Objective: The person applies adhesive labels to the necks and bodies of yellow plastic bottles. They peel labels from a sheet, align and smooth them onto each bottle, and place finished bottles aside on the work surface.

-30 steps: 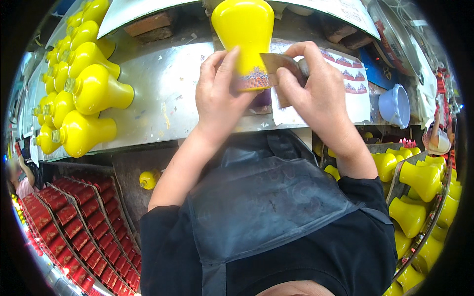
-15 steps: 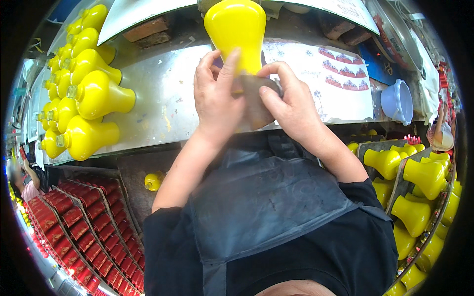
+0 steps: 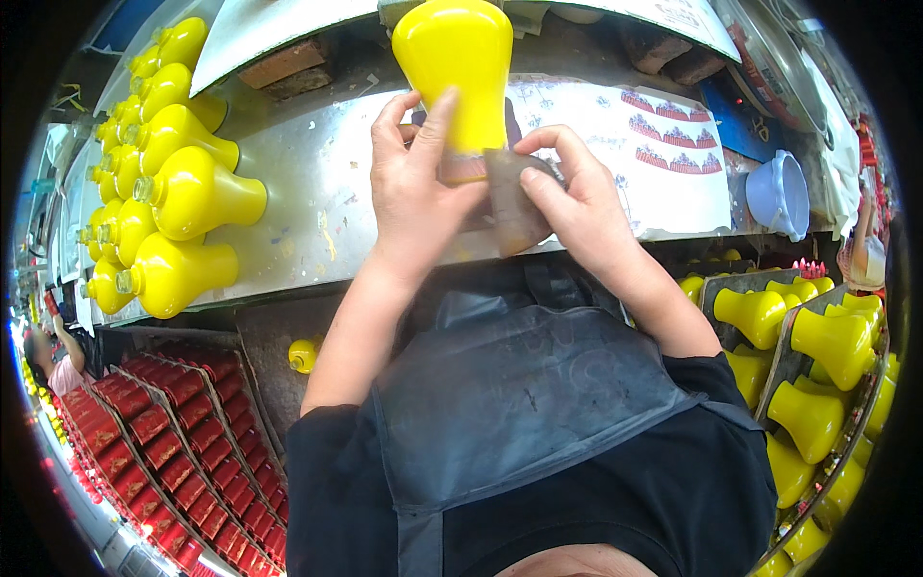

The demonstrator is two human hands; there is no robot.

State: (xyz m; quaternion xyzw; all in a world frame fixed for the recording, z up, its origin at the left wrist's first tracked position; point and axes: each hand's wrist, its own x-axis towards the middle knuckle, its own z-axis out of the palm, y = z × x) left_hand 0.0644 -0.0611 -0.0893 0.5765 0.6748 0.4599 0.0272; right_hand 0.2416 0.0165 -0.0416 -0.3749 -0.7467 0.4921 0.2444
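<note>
A glossy yellow bottle point(image 3: 460, 58) with a wide, rounded far end lies in front of me at the middle of the bench. Around its narrower near end runs a pinkish printed band point(image 3: 463, 168), partly hidden by my hands. At the bottle's left side is my left hand point(image 3: 415, 183), thumb against the yellow surface and fingers spread apart, somewhat blurred. Between thumb and fingers my right hand point(image 3: 577, 192) pinches a flat dark-brown scraper-like pad point(image 3: 515, 204). The pad's left edge stands against the bottle's near end.
Several yellow bottles point(image 3: 202, 192) lie stacked at the bench's left. A printed decal sheet point(image 3: 673, 197) and a lavender bucket point(image 3: 777, 197) are on the right. Below the bench stand racks of red pieces point(image 3: 163, 423) at left and yellow bottles point(image 3: 806, 418) at right. Another person point(image 3: 67, 361) is far left.
My right hand and the dark pad have shifted slightly right, uncovering more of the pinkish band. My left hand has moved slightly left, its thumb still on the bottle.
</note>
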